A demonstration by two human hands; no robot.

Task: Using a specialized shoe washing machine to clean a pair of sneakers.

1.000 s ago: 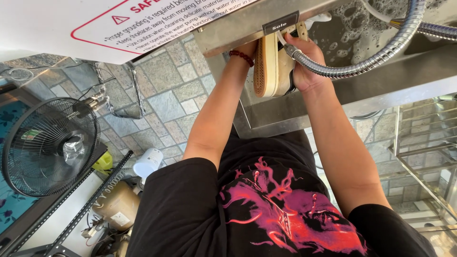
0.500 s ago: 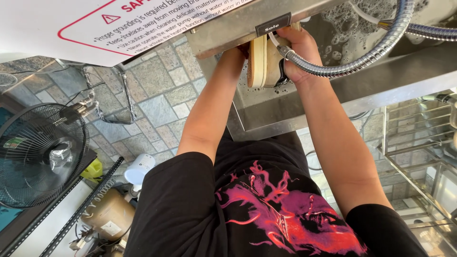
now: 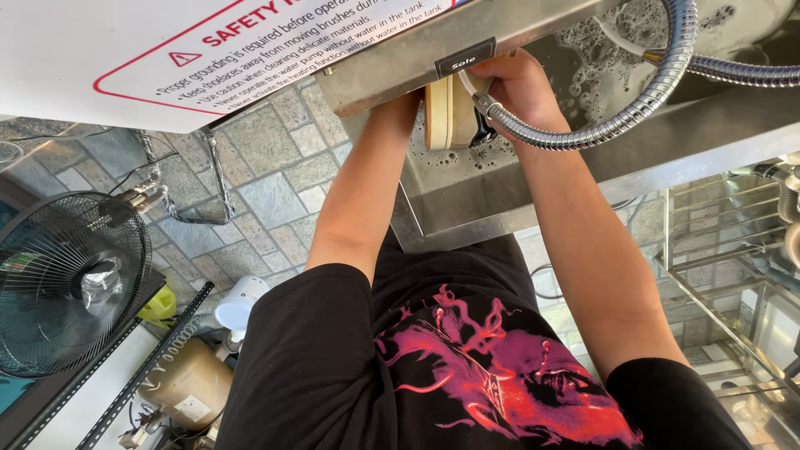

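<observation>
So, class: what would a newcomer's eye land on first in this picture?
Probably the right hand at top centre, gripping a tan shoe sole and a flexible metal hose over a soapy steel sink. Next, the red design on the black shirt, then the black fan at left.

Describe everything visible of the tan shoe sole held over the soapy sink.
The shoe sole is pale tan, rubbery-looking and stands on edge, so mostly its thick layered side shows; a dark upper part peeks out at its right. It sits under the rim of a steel machine housing, above the foamy steel sink. The right hand grips it from the right, where a ribbed metal hose ends beside it. The left hand is hidden behind the housing, so its touch cannot be told.
</observation>
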